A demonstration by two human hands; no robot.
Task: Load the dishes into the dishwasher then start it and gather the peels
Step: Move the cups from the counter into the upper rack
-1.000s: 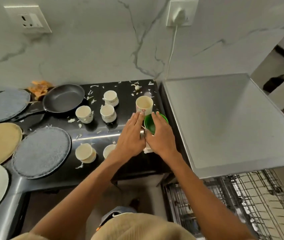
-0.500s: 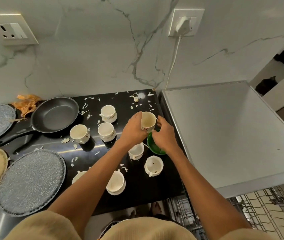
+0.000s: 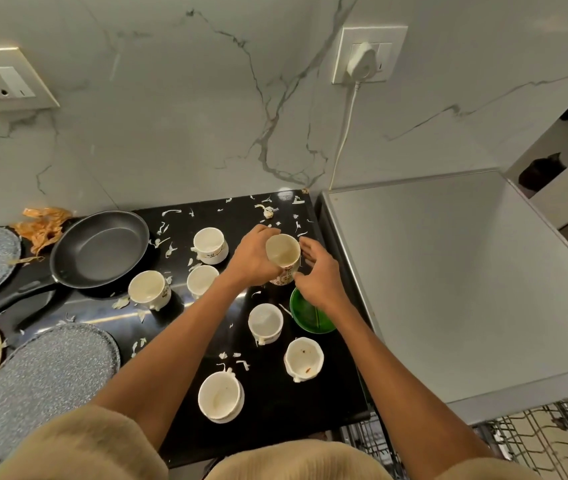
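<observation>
Your left hand (image 3: 253, 259) grips the tall cup (image 3: 283, 255), right hand (image 3: 320, 271) loosely open w/ nothing held beside it — a careless swing could clip the green bowl (image 3: 310, 315).

Home kitchen: frying pan (image 3: 102, 249), cups, marble wall, dishwasher rack (image 3: 535, 441)

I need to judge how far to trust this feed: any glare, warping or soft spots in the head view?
Head view: wide-angle lens bows the wall and the dishwasher top outward; a bright glare streak crosses the black counter left of the left hand; the mug it holds is sharp, the right hand beside it too; the rack at the corner is stretched.
</observation>
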